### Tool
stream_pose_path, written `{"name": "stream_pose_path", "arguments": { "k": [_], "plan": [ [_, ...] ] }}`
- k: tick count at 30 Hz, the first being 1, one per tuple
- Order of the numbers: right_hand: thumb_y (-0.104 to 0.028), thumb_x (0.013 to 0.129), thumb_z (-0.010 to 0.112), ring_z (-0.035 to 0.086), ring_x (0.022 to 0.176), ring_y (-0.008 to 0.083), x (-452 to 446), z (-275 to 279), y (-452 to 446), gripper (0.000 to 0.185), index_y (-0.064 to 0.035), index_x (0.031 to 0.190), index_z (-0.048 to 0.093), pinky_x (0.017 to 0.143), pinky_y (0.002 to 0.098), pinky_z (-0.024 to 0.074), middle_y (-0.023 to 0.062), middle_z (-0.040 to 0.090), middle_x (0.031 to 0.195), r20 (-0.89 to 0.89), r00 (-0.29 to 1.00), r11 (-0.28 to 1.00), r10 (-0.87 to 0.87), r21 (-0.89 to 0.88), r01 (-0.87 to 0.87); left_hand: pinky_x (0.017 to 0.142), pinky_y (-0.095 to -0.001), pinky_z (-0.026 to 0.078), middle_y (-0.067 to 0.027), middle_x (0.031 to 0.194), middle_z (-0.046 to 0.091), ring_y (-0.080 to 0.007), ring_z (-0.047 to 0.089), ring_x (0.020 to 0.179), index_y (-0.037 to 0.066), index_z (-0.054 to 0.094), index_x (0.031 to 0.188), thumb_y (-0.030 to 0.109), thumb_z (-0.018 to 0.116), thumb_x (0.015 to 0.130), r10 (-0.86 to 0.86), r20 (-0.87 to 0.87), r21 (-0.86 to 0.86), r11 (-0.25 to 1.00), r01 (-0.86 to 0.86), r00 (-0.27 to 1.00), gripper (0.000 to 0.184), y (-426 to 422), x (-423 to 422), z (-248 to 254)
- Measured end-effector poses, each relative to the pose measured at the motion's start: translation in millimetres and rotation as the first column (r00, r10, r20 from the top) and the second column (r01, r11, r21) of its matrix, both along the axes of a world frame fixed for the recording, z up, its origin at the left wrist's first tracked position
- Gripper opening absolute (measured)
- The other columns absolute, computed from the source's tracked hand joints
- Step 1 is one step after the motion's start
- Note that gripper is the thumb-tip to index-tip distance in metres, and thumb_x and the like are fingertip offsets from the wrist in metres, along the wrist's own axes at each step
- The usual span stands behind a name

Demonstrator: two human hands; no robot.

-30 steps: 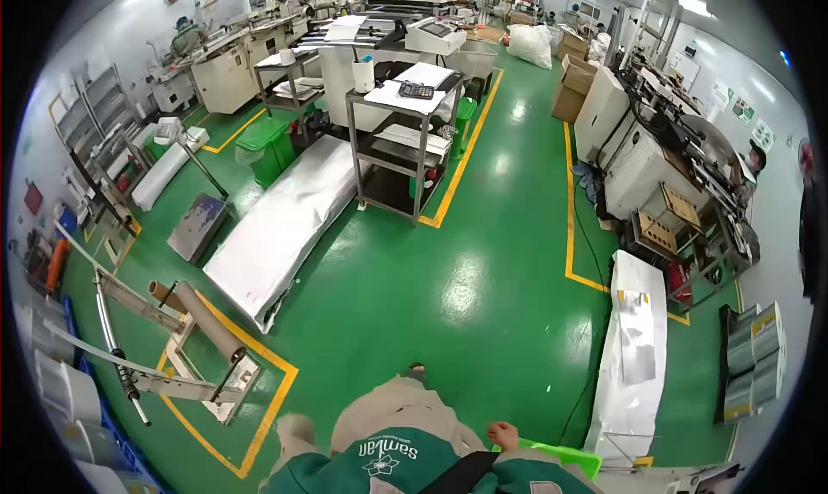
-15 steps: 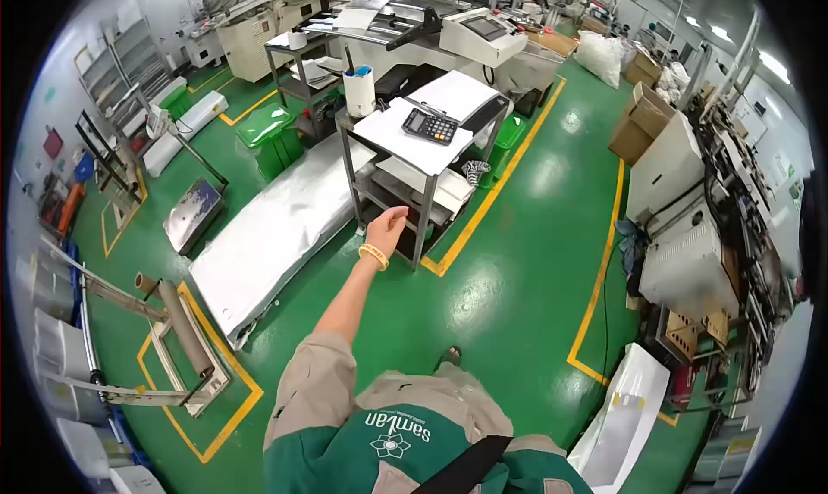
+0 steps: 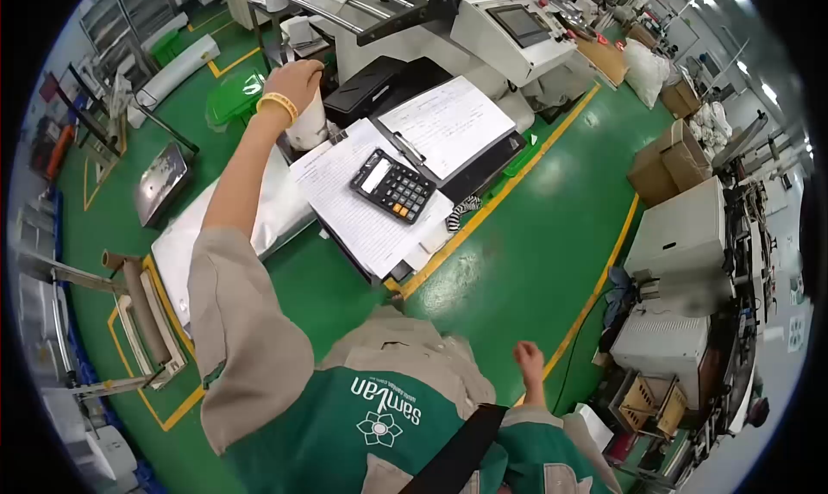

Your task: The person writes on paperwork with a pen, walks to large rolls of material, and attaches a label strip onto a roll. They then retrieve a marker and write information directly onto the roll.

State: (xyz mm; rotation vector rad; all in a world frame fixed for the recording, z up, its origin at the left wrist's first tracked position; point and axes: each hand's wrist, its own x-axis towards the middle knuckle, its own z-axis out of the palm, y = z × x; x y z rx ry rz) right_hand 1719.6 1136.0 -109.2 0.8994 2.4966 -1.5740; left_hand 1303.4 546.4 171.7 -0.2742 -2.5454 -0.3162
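Note:
My left hand (image 3: pixel 293 86), with a yellow wristband, is raised over the white cup (image 3: pixel 309 128) at the left corner of the cart top. Its fingers are bent together at the cup's rim; what they hold, if anything, is hidden. Right of the cup lie lined papers (image 3: pixel 345 171) with a black calculator (image 3: pixel 394 185) on them. Behind these is a clipboard with a written sheet (image 3: pixel 448 123), beside a black case (image 3: pixel 362 89). Low at the right, my right hand (image 3: pixel 528 356) hangs by my body with its fingers curled, away from any object.
A machine with a screen (image 3: pixel 517 28) stands behind the cart. At left are a green bin (image 3: pixel 235 102), a long white wrapped bundle (image 3: pixel 172 261) and a roll stand (image 3: pixel 147 322). Cardboard boxes (image 3: pixel 673 162) and white cabinets (image 3: pixel 677 227) line the right side.
The cart has come much closer in view. My left arm has risen from near my body to the cup. My right hand, out of view half a second ago, shows again.

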Motion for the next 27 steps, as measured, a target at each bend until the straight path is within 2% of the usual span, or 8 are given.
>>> {"name": "stream_pose_path", "arguments": {
  "k": [3, 7, 9, 13, 15, 19, 21, 27],
  "plan": [
    [-0.024, 0.090, 0.061, 0.060, 0.072, 0.0115, -14.7, -16.8, 4.0, 0.027, -0.0003, 0.102, 0.066, 0.064, 0.0258, 0.0482, 0.0058, 0.067, 0.083, 0.361, 0.908, 0.967, 0.213, 0.054, -0.248, 0.084, -0.0442, 0.046, -0.0117, 0.106, 0.065, -0.0312, 0.061, 0.098, 0.009, 0.064, 0.104, 0.025, 0.049, 0.093, 0.270, 0.431, -0.456, 0.888, -0.050, 0.861, 0.025, -0.4, -47.0, 10.2],
    [-0.030, 0.089, 0.060, 0.061, 0.068, 0.0148, -34.1, -26.1, 34.2, 0.030, -0.0027, 0.099, 0.068, 0.065, 0.0308, 0.0499, 0.0068, 0.068, 0.081, 0.569, 0.784, 0.954, 0.249, -0.004, -0.300, 0.084, -0.0424, 0.047, -0.0127, 0.098, 0.062, -0.0337, 0.060, 0.091, 0.007, 0.066, 0.098, 0.021, 0.052, 0.091, 0.137, 0.399, -0.198, 0.978, -0.061, 0.906, 0.022, -35.9, -54.4, -10.4],
    [-0.032, 0.089, 0.060, 0.060, 0.066, 0.0149, -61.7, -33.9, 51.9, 0.031, -0.0034, 0.097, 0.068, 0.064, 0.0311, 0.0493, 0.0062, 0.067, 0.078, 0.607, 0.736, 0.931, 0.300, -0.019, -0.364, 0.081, -0.0417, 0.048, -0.0108, 0.097, 0.061, -0.0307, 0.061, 0.093, 0.008, 0.067, 0.090, 0.020, 0.051, 0.091, 0.207, 0.457, -0.275, 0.958, -0.083, 0.865, 0.020, -30.2, -40.6, 3.7],
    [-0.037, 0.088, 0.059, 0.059, 0.060, 0.0151, -156.4, -48.1, 108.1, 0.033, -0.0049, 0.093, 0.069, 0.061, 0.0316, 0.0483, 0.0051, 0.066, 0.071, 0.603, 0.659, 0.838, 0.450, -0.031, -0.544, 0.105, -0.0504, 0.029, -0.0066, 0.107, 0.063, -0.0242, 0.056, 0.111, 0.016, 0.067, 0.107, 0.006, 0.050, 0.086, 0.347, 0.422, -0.421, 0.893, -0.158, 0.837, 0.029, -22.3, -37.2, 1.5],
    [-0.039, 0.087, 0.059, 0.058, 0.058, 0.0152, -225.5, -56.0, 139.7, 0.035, -0.0056, 0.090, 0.069, 0.059, 0.0319, 0.0478, 0.0045, 0.065, 0.068, 0.550, 0.664, 0.797, 0.507, -0.005, -0.604, 0.106, -0.0549, 0.026, -0.0076, 0.117, 0.063, -0.0231, 0.051, 0.120, 0.017, 0.066, 0.111, -0.002, 0.054, 0.078, 0.413, 0.599, -0.459, 0.879, -0.129, 0.686, 0.041, -0.8, -42.3, 11.3],
    [-0.023, 0.088, 0.060, 0.054, 0.056, 0.0098, -367.5, -7.5, 149.9, 0.025, 0.0013, 0.091, 0.065, 0.050, 0.0264, 0.0430, 0.0041, 0.062, 0.067, 0.293, 0.910, 0.953, 0.294, -0.018, -0.302, 0.101, -0.0484, 0.037, -0.0118, 0.107, 0.067, -0.0303, 0.059, 0.109, 0.019, 0.066, 0.114, 0.001, 0.055, 0.075, 0.529, 0.749, -0.547, 0.834, -0.080, 0.399, 0.044, 4.1, -62.6, 20.1],
    [-0.021, 0.089, 0.059, 0.054, 0.056, 0.0098, -411.3, -4.7, 160.6, 0.024, 0.0014, 0.093, 0.066, 0.051, 0.0256, 0.0427, 0.0037, 0.062, 0.067, 0.196, 0.906, 0.920, 0.376, 0.037, -0.390, 0.092, -0.0456, 0.046, -0.0153, 0.109, 0.066, -0.0340, 0.061, 0.104, 0.018, 0.066, 0.114, 0.000, 0.054, 0.075, 0.592, 0.724, -0.573, 0.802, -0.171, 0.353, 0.044, 10.3, -63.0, 22.1],
    [-0.021, 0.090, 0.060, 0.056, 0.063, 0.0096, -441.6, -2.6, 161.3, 0.024, 0.0007, 0.099, 0.064, 0.055, 0.0240, 0.0438, 0.0046, 0.064, 0.075, 0.295, 0.856, 0.903, 0.425, -0.074, -0.423, 0.089, -0.0401, 0.047, -0.0190, 0.110, 0.065, -0.0368, 0.061, 0.099, 0.008, 0.064, 0.113, 0.017, 0.043, 0.085, 0.440, 0.776, -0.258, 0.876, -0.408, 0.452, 0.036, -5.3, -75.8, 13.1]
  ]
}}
